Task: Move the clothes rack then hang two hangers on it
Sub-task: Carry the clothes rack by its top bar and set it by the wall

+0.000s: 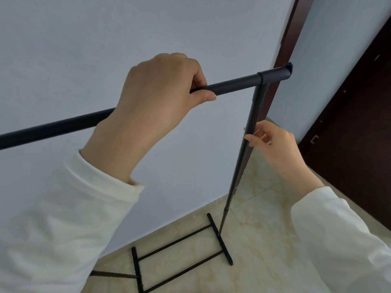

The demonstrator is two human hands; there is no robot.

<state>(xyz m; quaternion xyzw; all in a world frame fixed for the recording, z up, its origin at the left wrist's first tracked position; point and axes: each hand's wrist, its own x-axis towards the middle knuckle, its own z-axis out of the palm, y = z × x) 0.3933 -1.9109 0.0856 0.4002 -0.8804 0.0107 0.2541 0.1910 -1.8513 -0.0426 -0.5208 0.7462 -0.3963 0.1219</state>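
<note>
beside the pale blue wall (84,49), her left hand (154,96) grips the black metal clothes rack (232,83) top bar; right hand (277,142) clasps its upright.

Plain pale blue-grey painted wall (105,28) is filling most of the view, no marks visible. Dark reddish-brown wooden door frame (289,34) is running down from the top edge at right, meeting the wall. Dark brown wooden door (359,123) is sitting at far right, small metal fitting (314,138) showing near its lower edge, a few pale specks on its face. Beige glossy marbled floor tiles (264,240) are taking up the bottom, thin grout lines crossing, meeting the wall along a slanted line.
</note>
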